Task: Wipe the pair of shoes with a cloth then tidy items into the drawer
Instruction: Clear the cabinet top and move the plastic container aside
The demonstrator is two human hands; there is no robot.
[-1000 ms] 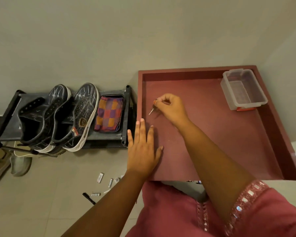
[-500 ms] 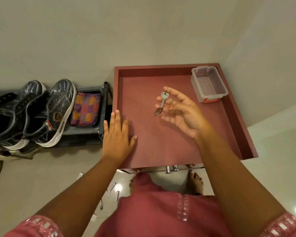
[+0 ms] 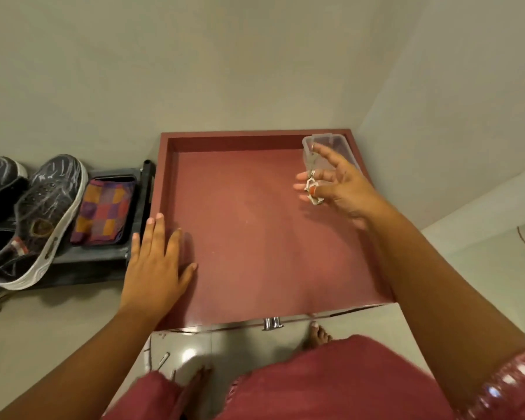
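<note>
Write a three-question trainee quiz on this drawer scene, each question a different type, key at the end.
1. True or false: the left hand lies flat with straight fingers on the drawer's left edge.
2. Multiple choice: the checked cloth lies A) inside the drawer, B) on the dark rack beside the shoes, C) on the floor.
3. Fill in: the right hand holds the key near the clear plastic ____ in the drawer's far right corner.

Key: 1 true; 2 B; 3 container.
</note>
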